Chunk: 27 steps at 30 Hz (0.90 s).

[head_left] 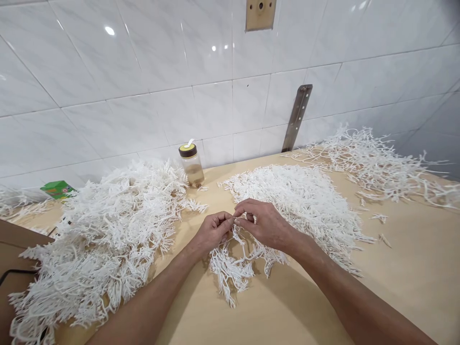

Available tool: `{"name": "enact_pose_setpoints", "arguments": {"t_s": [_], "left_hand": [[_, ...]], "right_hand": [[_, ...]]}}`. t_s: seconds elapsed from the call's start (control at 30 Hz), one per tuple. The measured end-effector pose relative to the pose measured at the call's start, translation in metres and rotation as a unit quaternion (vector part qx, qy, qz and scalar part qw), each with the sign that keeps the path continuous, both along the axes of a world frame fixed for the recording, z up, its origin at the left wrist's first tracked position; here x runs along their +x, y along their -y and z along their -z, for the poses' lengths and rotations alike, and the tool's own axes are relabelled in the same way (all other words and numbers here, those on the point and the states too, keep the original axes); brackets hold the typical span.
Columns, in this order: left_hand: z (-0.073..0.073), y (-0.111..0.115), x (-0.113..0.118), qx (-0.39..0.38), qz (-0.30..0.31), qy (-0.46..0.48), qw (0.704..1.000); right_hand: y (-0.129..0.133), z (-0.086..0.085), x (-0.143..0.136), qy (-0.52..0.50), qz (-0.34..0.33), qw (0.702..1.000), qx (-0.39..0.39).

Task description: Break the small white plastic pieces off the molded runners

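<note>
My left hand [216,230] and my right hand [264,223] meet over the table, thumbs and fingertips pinched together. Between them hangs a branching white plastic sprig [232,268], its thin stems ending in tufts of narrow tips. The left fingers grip the sprig's upper end. At the right fingertips the held part is too small to make out. Just behind my right hand spreads a dense heap of small white pieces [302,196]. Beside my left forearm rises a larger pile of white tufted sprigs [118,230].
A loose tangle of bare white stems [377,163] lies at the back right. Near the tiled wall stands a clear bottle [194,170] with brownish liquid. A green box [59,189] sits at far left, a metal bracket [297,117] leans against the wall, and scattered bits dot the wooden table [413,258].
</note>
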<state>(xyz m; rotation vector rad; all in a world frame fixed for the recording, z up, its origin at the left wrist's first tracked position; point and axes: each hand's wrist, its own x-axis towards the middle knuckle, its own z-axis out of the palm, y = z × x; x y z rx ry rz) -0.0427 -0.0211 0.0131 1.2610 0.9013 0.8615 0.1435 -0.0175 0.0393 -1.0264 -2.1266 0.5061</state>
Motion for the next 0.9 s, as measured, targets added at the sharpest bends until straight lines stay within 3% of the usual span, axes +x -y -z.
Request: {"name": "enact_pose_setpoints", "arguments": {"t_s": [0.6,0.77,0.9], "left_hand": [[0.000,0.000,0.002,0.016,-0.021,-0.052,0.998],[0.003,-0.001,-0.002,0.051,-0.018,-0.074,0.996],[0.003,0.001,0.000,0.066,-0.037,-0.059,0.995]], "right_hand": [[0.008,0.006,-0.012,0.133,0.058,0.989,0.028],[0.006,0.010,-0.023,0.149,0.119,0.982,0.004],[-0.009,0.012,-0.004,0.067,0.250,0.964,-0.054]]}}
